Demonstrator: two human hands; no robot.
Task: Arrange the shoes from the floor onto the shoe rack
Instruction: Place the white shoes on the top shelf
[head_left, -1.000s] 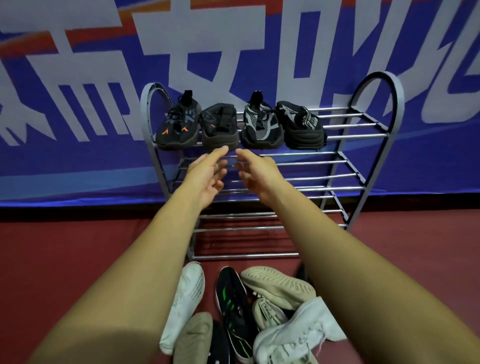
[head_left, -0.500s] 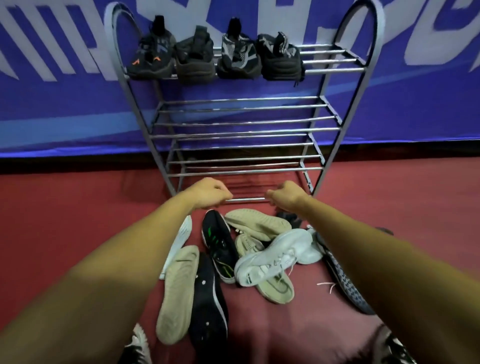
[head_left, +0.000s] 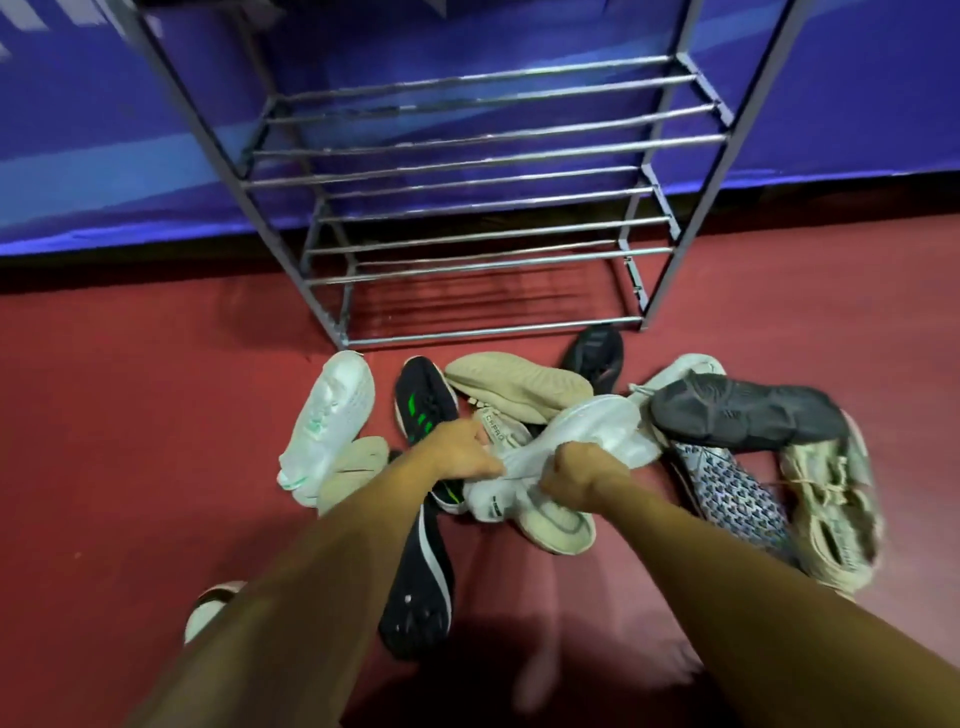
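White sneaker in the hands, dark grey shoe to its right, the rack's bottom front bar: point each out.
white sneaker (head_left: 592, 423): head view, near its toe end.
dark grey shoe (head_left: 737, 410): head view, its middle.
bottom front bar (head_left: 493, 331): head view, halfway along it.

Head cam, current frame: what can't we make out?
Head view:
shoe rack: top cut off by the frame edge.
pale shoe, lower left: mostly behind the left forearm.
left hand, right hand on the white sneaker: fingertips tucked underneath.
beige sneaker, far right: motion-blurred.
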